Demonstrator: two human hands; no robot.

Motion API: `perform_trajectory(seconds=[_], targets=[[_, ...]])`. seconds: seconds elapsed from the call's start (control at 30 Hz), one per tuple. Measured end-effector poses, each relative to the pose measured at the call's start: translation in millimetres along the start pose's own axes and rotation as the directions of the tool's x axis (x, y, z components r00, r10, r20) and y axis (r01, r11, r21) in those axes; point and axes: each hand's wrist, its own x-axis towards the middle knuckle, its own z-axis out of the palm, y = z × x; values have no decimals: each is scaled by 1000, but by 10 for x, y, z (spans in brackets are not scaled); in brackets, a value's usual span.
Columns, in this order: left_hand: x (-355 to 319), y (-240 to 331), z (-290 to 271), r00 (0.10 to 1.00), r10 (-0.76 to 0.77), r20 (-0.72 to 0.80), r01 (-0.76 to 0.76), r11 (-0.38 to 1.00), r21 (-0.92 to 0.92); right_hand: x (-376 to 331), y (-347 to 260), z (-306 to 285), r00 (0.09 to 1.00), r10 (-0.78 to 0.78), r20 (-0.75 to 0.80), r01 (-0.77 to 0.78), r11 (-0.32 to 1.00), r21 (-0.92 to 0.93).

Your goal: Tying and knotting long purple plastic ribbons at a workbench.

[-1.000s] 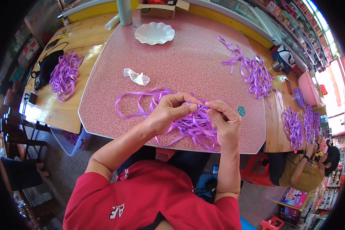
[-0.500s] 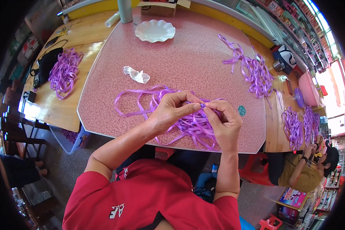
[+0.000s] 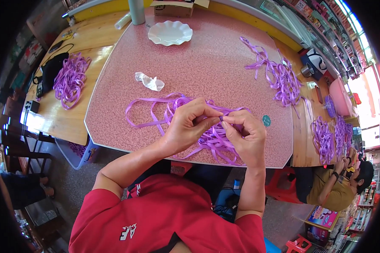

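Observation:
A loose heap of purple ribbon (image 3: 217, 141) lies near the front edge of the pink speckled table (image 3: 114, 101). Above it, my left hand (image 3: 191, 122) pinches a bit of the ribbon between thumb and forefinger. Right beside it, my right hand (image 3: 245, 133) is closed on the same bit, its thumb and forefinger almost touching those of my left. Only a small dark purple piece shows between the fingertips, and its exact shape is hidden. Loops of ribbon spread out to the left of my left hand.
Crumpled white tissue (image 3: 150, 82) and a scalloped white plate (image 3: 170, 33) lie farther back. More purple ribbon (image 3: 278, 80) is at the table's right, with another pile (image 3: 71, 80) on the wooden table at left. A co-worker (image 3: 333, 185) sits at the right, handling ribbon.
Both hands stay together over the heap. My left hand has shifted slightly, and the pinched bit has moved a little toward me and to the left.

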Motion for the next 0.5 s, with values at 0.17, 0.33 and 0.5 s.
perform_trajectory(seconds=[0.17, 0.33, 0.5], targets=[[1, -5, -9, 996, -80, 37, 82, 994, -76, -32, 76, 4, 1000, 13, -27, -10, 992, 128], [9, -27, -97, 933, -288, 216, 342, 896, -283, -54, -20, 4, 970, 244, 15, -229, 888, 398], [32, -9, -101, 922, -288, 260, 352, 902, -250, -76, 33, 26, 994, 101, -45, -86, 962, 260]])
